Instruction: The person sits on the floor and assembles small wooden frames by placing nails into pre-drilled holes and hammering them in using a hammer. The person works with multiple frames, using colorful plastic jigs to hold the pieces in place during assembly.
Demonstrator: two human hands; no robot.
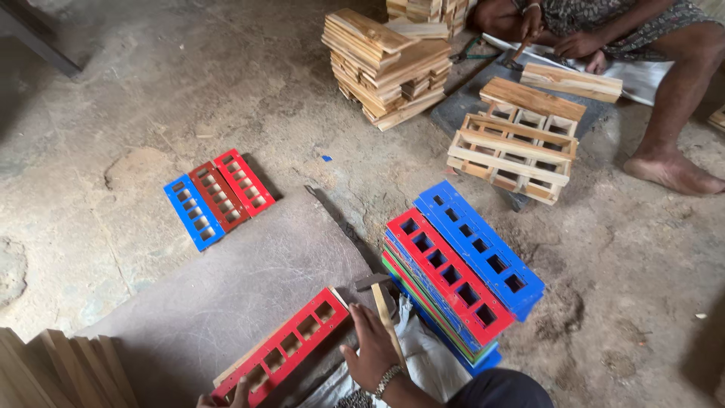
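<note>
**Hands on a red slotted panel and a hammer**

At 6 o'clock in the view, the right hand [371, 349], a metal watch on its wrist, has its fingers clenched around the pale wooden handle of a hammer [384, 304], whose dark head lies at the handle's 11 o'clock end. The left hand [226, 396] shows only at the bottom edge; its fingers touch the lower end of a long red wooden panel with a row of square cut-outs [288, 345], but whether they grip it I cannot tell. That panel lies tilted on a grey sheet [226, 295] on the floor, just beside the hammer at its 9 o'clock.

At the hammer's 3 o'clock sits a stack of painted slotted panels, red and blue on top [457, 272]. Three more panels, blue, brown and red [217, 198], lie side by side at 10 o'clock, well apart. Bare wooden frames [517, 147] and stacked planks [389, 66] sit at 1 o'clock, near another person's bare foot [672, 172].
</note>
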